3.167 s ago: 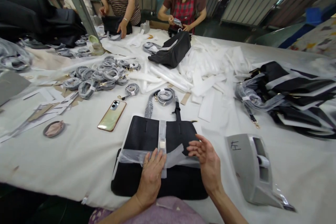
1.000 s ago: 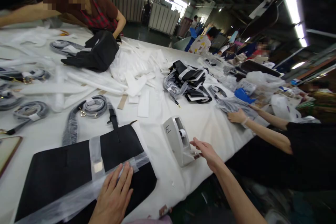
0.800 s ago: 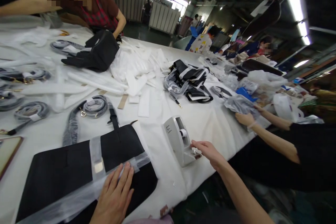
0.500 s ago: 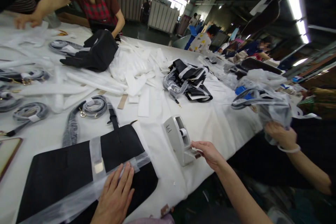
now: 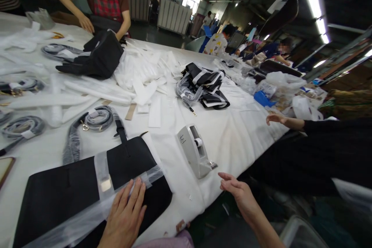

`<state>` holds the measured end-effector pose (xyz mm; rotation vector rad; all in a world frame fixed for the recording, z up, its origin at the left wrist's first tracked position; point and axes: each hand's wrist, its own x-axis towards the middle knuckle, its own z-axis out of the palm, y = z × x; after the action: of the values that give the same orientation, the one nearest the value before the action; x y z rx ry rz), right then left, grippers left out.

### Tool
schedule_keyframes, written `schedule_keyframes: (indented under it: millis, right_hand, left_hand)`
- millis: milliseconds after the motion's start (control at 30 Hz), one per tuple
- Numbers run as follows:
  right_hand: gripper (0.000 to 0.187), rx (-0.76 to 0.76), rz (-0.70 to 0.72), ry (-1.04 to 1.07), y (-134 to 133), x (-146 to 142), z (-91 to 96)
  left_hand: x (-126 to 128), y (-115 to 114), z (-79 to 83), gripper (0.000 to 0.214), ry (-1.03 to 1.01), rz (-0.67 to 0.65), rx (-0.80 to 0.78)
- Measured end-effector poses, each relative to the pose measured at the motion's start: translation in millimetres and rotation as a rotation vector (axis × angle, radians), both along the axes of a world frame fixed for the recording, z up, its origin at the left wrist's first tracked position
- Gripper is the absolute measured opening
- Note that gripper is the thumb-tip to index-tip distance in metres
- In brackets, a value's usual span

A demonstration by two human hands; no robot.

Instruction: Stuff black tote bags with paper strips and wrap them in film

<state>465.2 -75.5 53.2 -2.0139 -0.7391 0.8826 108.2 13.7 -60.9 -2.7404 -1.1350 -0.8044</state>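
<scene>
- Flat on the white table, at lower left: black bag, bound with crossing translucent strips; contents hidden from view.
- Beyond the bag's upper edge, within the curve of its plastic-wrapped handle: coiled strap with a gold-coloured clasp.
- Right of the bag, apart from it: grey tape dispenser, upright, with a small white roll seated in its opening.
- Farther back: pile of black bags, partly covered with white strips; insides too small to make out.
- Heaped at the table's right side: plastic bags, contents unclear.
- Left hand: laid flat on the bag, fingers extended over the slanting strip, palm uncurled.
- Right hand: raised near the dispenser's cutter end, apart from it, fingers loosely bent; cannot tell whether grasping a piece of tape.
</scene>
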Motion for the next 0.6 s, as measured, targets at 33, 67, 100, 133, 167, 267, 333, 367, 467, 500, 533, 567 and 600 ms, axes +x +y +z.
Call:
schedule_keyframes:
  millis: [33, 67, 100, 133, 167, 267, 333, 367, 467, 500, 533, 567, 600]
  right_hand:
    - [0.04, -0.018, -0.008, 0.024, -0.4, -1.1, -6.3]
    - [0.041, -0.041, -0.019, 0.047, 0.3, -2.1, -12.2]
    - [0.042, -0.068, -0.031, 0.066, 1.5, -2.9, -17.6]
    - [0.043, -0.094, -0.042, 0.074, 2.8, -3.7, -22.4]
    - [0.043, -0.114, -0.05, 0.07, 3.4, -4.3, -26.7]
    - [0.041, -0.158, -0.049, 0.021, -2.4, -4.8, -36.5]
    - [0.043, -0.217, -0.036, -0.044, -11.3, -3.4, -39.3]
    - [0.043, -0.254, -0.028, -0.094, -14.9, -2.8, -38.5]
    - [0.042, -0.301, 0.048, -0.368, -10.1, -11.8, -22.6]
    - [0.041, -0.261, 0.135, -0.438, -1.7, -21.5, -12.3]
    - [0.038, -0.195, 0.286, -0.48, 10.1, -35.1, 0.0]
    - [0.034, -0.118, 0.46, -0.501, 24.6, -52.0, 13.4]
    - [0.032, -0.059, 0.641, -0.487, 41.0, -71.3, 26.6]
  left_hand:
    - [-0.1, -0.1, -0.6, 0.065, 0.002, -0.002, -0.001]
    - [-0.3, -0.2, -1.4, 0.065, 0.006, -0.004, -0.003]
    - [-0.5, -0.4, -2.3, 0.064, 0.011, -0.002, -0.007]
    - [-0.8, -0.7, -3.0, 0.063, 0.019, 0.004, -0.012]
    - [-1.1, -1.0, -3.5, 0.062, 0.031, 0.011, -0.018]
    - [-2.1, -2.4, -1.7, 0.056, 0.092, 0.033, -0.042]
    - [-2.5, -2.6, 2.5, 0.053, 0.134, 0.044, -0.062]
    - [-2.4, -2.2, 5.2, 0.053, 0.15, 0.045, -0.074]
    - [-1.8, 0.3, 12.6, 0.053, 0.168, 0.056, -0.129]
    - [-1.8, 0.9, 14.5, 0.054, 0.165, 0.06, -0.153]
    - [-1.8, 1.3, 15.9, 0.054, 0.158, 0.066, -0.175]
    - [-2.0, 1.3, 16.9, 0.054, 0.148, 0.068, -0.194]
    - [-2.2, 1.1, 17.6, 0.054, 0.135, 0.065, -0.207]
